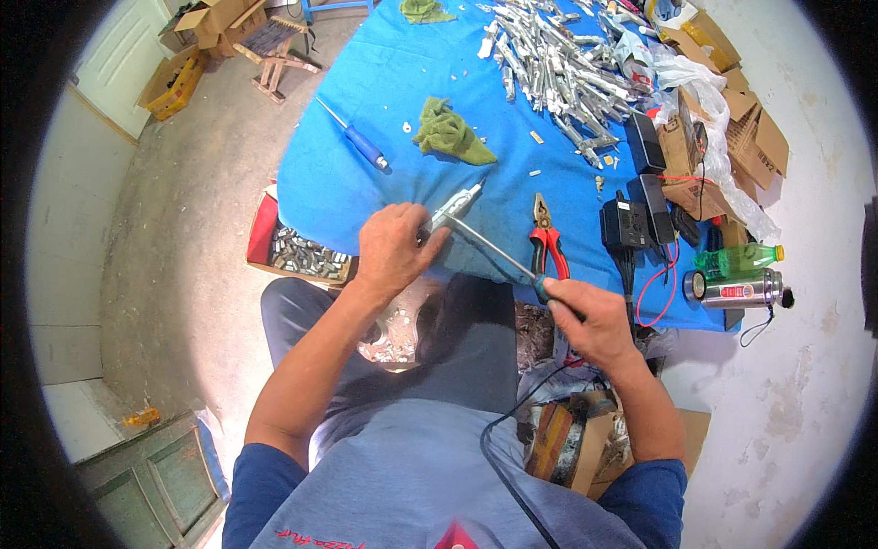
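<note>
Right of the left hand (395,243) juts a silver piece (454,205); it's held.

the metal part (451,209) is silver, the tablecloth (320,197) plain blue.

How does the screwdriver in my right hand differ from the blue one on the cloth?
The held screwdriver is gripped in the right hand; the blue screwdriver lies loose on the cloth. The held screwdriver's handle is mostly covered; the blue screwdriver's shows whole. Both have slim metal shafts.
</note>
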Demonstrator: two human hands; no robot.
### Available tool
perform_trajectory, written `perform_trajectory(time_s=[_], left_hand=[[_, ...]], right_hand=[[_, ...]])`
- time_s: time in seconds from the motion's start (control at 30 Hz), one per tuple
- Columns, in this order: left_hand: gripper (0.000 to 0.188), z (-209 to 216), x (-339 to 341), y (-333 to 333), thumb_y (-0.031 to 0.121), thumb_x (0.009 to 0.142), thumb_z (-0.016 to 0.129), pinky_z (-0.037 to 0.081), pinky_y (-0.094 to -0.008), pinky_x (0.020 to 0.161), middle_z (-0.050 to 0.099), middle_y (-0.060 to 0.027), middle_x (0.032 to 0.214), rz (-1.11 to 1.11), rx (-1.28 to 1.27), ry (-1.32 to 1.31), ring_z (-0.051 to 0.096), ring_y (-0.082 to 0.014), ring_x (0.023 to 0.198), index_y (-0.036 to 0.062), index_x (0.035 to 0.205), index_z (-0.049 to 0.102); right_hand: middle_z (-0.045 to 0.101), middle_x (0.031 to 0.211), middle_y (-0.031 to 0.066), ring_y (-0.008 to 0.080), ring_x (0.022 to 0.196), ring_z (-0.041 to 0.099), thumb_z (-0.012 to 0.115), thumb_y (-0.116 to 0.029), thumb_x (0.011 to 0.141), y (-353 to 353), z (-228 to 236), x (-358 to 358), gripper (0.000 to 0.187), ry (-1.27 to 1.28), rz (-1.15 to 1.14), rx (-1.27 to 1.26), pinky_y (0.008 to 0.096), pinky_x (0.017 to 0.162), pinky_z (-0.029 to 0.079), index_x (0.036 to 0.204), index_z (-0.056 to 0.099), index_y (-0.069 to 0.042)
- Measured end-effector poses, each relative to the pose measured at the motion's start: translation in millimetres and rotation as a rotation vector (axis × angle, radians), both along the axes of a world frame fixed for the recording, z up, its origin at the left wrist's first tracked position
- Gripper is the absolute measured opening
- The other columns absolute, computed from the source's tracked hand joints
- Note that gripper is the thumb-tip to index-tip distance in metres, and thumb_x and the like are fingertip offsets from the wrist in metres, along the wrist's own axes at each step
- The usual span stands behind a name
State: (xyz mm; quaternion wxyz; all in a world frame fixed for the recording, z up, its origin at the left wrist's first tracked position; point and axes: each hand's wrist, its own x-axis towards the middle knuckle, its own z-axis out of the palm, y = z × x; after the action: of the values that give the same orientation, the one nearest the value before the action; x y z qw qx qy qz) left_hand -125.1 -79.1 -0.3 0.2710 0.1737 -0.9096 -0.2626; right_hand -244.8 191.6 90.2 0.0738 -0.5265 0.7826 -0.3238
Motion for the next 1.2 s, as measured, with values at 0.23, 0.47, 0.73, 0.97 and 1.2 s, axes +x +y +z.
perform_trajectory(time_s=[0.23, 0.47, 0.73, 0.97, 1.2], left_hand=[[0.028, 1.3, 4.2, 1.5, 0.029, 0.079, 0.077, 0.046, -0.0417, 0.064, 0.060, -0.0112, 0.075, -0.005, -0.012, -0.011, 0.059, -0.0317, 0.073, 0.0050, 0.084, 0.064], [0.027, 5.1, 4.3, 1.1, 0.029, 0.080, 0.076, 0.046, -0.0419, 0.065, 0.061, -0.0116, 0.076, -0.027, 0.006, -0.049, 0.060, -0.0320, 0.074, 0.0049, 0.084, 0.064], [0.027, 7.4, 5.5, 4.0, 0.028, 0.079, 0.076, 0.047, -0.0424, 0.066, 0.061, -0.0119, 0.076, -0.011, 0.011, -0.033, 0.060, -0.0325, 0.075, 0.0046, 0.086, 0.064], [0.028, 8.1, 4.1, 4.6, 0.028, 0.080, 0.076, 0.047, -0.0424, 0.065, 0.063, -0.0127, 0.078, -0.002, 0.011, -0.071, 0.062, -0.0326, 0.075, 0.0045, 0.089, 0.065], [0.029, 2.5, 2.6, 9.6, 0.031, 0.080, 0.076, 0.047, -0.0428, 0.064, 0.063, -0.0135, 0.075, 0.075, -0.010, 0.022, 0.062, -0.0330, 0.072, 0.0048, 0.086, 0.065]], right_hand=[[0.070, 0.098, 0.0168, 0.0288, 0.080, 0.069, 0.073, 0.001, 0.078, 4.4, 2.1, 2.7, 0.035, 0.126, 0.063, 0.043, 0.0329, 0.070, 0.055, 0.112, 0.069, -0.002], [0.073, 0.109, 0.0134, 0.0204, 0.090, 0.071, 0.069, -0.008, 0.086, 7.0, 0.8, -12.4, 0.025, -0.353, -0.086, 0.072, 0.0297, 0.082, 0.054, 0.109, 0.071, 0.000], [0.070, 0.087, 0.0116, 0.0114, 0.060, 0.062, 0.067, -0.012, 0.090, 14.4, -17.6, -24.8, 0.034, -1.236, -0.310, 0.060, 0.0221, 0.048, 0.047, 0.120, 0.065, 0.002], [0.068, 0.086, 0.0150, 0.0105, 0.050, 0.057, 0.064, -0.015, 0.092, 17.3, -30.5, -5.4, 0.035, -1.364, -0.381, 0.008, 0.0171, 0.038, 0.041, 0.122, 0.061, 0.002], [0.066, 0.091, 0.0037, 0.0068, 0.077, 0.056, 0.070, -0.020, 0.089, 20.6, -9.1, 29.2, 0.044, -0.615, -0.411, -0.067, 0.0245, 0.068, 0.047, 0.124, 0.059, 0.005]])
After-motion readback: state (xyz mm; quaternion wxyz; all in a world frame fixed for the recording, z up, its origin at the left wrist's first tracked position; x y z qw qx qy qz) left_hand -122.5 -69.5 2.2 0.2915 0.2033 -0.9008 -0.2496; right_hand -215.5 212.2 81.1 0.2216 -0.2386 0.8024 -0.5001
